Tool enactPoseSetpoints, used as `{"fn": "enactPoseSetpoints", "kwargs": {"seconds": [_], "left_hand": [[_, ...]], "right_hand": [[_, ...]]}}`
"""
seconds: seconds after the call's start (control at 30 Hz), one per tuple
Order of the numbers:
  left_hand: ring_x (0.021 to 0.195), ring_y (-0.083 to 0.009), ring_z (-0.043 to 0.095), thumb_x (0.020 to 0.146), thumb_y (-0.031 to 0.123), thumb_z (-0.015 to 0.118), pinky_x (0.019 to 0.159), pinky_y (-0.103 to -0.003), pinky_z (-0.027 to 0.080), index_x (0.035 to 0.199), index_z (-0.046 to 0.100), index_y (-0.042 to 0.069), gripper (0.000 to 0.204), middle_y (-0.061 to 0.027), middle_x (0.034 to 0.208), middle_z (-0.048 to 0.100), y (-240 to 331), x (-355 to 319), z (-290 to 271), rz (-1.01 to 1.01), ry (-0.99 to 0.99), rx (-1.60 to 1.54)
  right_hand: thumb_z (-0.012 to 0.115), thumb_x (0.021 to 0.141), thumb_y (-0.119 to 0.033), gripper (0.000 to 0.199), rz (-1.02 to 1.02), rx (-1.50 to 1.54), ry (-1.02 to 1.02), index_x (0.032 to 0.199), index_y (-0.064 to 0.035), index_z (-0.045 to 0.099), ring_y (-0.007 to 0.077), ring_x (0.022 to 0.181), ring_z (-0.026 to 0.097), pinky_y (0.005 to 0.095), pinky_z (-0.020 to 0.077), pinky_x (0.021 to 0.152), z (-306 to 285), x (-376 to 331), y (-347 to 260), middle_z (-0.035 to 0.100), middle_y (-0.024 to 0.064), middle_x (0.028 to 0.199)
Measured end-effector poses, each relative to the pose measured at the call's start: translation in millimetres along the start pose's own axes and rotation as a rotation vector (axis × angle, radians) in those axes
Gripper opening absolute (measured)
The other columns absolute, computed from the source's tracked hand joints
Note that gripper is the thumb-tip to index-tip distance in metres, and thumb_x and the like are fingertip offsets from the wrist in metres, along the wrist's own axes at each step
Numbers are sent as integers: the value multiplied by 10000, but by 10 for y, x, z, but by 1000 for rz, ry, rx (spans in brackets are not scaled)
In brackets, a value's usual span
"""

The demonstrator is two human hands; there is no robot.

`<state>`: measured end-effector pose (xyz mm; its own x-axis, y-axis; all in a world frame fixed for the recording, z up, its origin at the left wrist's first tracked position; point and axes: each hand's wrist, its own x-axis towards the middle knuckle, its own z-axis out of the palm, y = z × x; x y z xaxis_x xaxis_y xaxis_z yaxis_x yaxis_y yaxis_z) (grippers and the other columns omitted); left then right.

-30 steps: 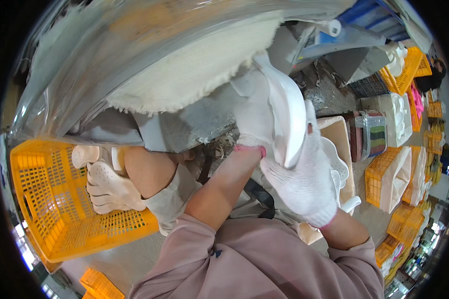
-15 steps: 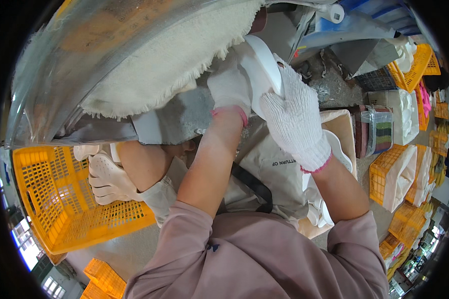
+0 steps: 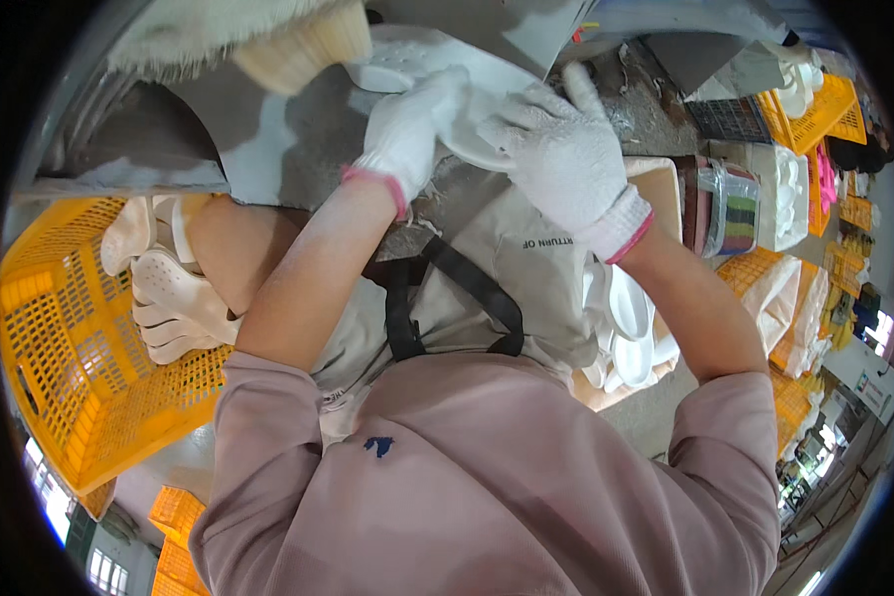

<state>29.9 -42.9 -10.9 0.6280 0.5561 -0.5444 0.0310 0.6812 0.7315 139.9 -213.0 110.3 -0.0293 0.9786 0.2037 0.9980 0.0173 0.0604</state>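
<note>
At the bottom of the frame is the wearer's mauve shirt [image 3: 467, 477], and above it a grey apron [image 3: 546, 263] with black straps [image 3: 472, 283] lies over the lap. Both hands are in white knitted gloves near the top centre. The left hand [image 3: 407, 119] has its fingers closed on the lower edge of a white moulded clog [image 3: 477, 79], pinching it. The right hand [image 3: 561, 154] lays its fingers over the clog's right end, one finger standing out upward; whether they grip underneath I cannot tell. The clog lies tilted at upper centre, its left end just beside a pale bristle brush [image 3: 308, 45], contact unclear, and below a frayed white buffing wheel [image 3: 184, 35].

Right of the lap, more white clogs [image 3: 631, 308] fill a cream-lined bin [image 3: 656, 184]. At left, cream-toned clogs [image 3: 179, 283] sit in a yellow-orange crate [image 3: 60, 318], beside the leg. Judging from this, one clog is in hand, apparently partway through, and plenty lie on either side; which pile is finished and which is left does not show. Farther off, at the right, stand a striped bundle [image 3: 740, 219], a white box [image 3: 787, 214] and stacked orange crates [image 3: 819, 109]
</note>
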Motion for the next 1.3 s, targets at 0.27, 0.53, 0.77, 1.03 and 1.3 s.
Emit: {"fn": "enactPoseSetpoints", "kwargs": {"seconds": [0.27, 0.53, 0.77, 1.03, 1.3], "left_hand": [[982, -357, 700, 917, 797, 534, 883, -491, 587, 1258, 680, 37, 846, -187, 1118, 728, 414, -477, -117, 120, -238, -677], [859, -265, 725, 986, 173, 646, 722, -408, 590, 1155, 679, 61, 205, -100, 1011, 723, 451, 113, -426, 362, -141, -70], [1168, -218, 675, 1062, 189, 566, 1030, -375, 525, 1320, 623, 11, 318, -98, 1169, 716, 368, -109, -127, 803, 403, 203], [825, -300, 649, 1065, 478, 408, 788, -444, 562, 1096, 632, 126, 418, -100, 899, 644, 307, -1, -331, -230, -372, -720], [1019, -255, 668, 1080, 457, 446, 861, -391, 552, 1290, 616, 111, 439, -99, 1137, 698, 452, -29, -256, -113, -292, -849]], "right_hand": [[691, 868, -114, 455, 221, 457, 79, 1321, -73, 664, 283, 1006, 746, 444, 607, 777, -373, 438, -908, 746, 127, 1176], [746, 930, -257, 365, 474, 366, -62, 1250, -84, 715, 374, 758, 719, 441, 565, 659, -255, 724, -987, 726, 156, 865], [730, 915, -271, 237, 269, 151, 129, 1102, -131, 774, 345, 810, 725, 427, 579, 714, 62, 1170, -757, 737, 127, 903], [785, 799, -225, 762, 597, 1034, -400, 1493, -41, 529, 402, 1130, 683, 456, 540, 962, -424, 600, -831, 704, 233, 1213], [777, 880, -210, 654, 797, 1296, -336, 1470, -43, 550, 298, 1164, 679, 407, 539, 1007, -589, 895, -950, 690, 160, 1288]]}}
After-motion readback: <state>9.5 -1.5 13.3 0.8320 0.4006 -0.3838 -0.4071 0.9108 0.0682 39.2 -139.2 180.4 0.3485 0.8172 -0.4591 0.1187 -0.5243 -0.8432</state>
